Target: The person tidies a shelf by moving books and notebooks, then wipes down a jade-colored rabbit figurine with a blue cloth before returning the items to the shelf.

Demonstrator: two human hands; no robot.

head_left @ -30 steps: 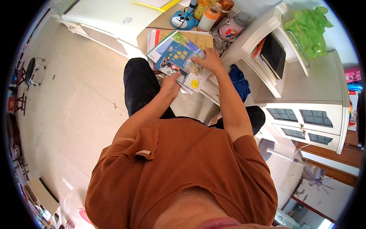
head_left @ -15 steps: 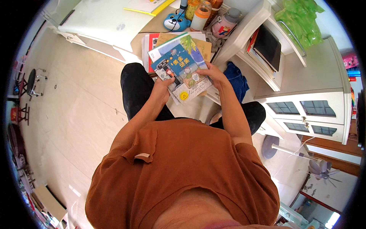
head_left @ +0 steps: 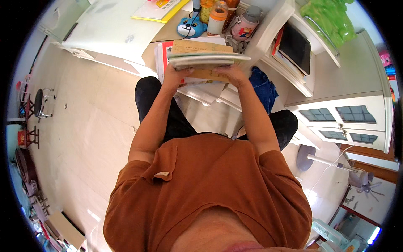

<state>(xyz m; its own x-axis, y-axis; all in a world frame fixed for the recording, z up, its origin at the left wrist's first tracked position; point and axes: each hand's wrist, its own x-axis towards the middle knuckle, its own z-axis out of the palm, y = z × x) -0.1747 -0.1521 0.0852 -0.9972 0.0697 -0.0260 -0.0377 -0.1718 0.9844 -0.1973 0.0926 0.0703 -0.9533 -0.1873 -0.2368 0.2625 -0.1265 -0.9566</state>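
Observation:
My left hand [head_left: 177, 75] and my right hand [head_left: 232, 74] grip a small stack of thin books [head_left: 205, 60] by its lower edge, one hand toward each end. The stack is stood up on its long side, so mostly its pale edges show and its covers are hidden. Motion smears it slightly. Behind and below it lie a tan booklet or envelope [head_left: 200, 46] and a pile of papers [head_left: 161, 59] with a red-edged sheet, on the desk's front part. I cannot tell whether the stack touches them.
A blue bear-faced object [head_left: 191, 27], an orange-topped bottle [head_left: 217, 19] and a pink flask [head_left: 244, 26] stand at the back. To the right are a white shelf with a black book [head_left: 295, 50], blue cloth [head_left: 263, 90] and a cabinet [head_left: 336, 124]. A fan [head_left: 363, 180] stands lower right.
The books, earlier tilted with a blue illustrated cover facing me, are now turned edge-on. Both hands have moved forward with them, over the papers, still holding on.

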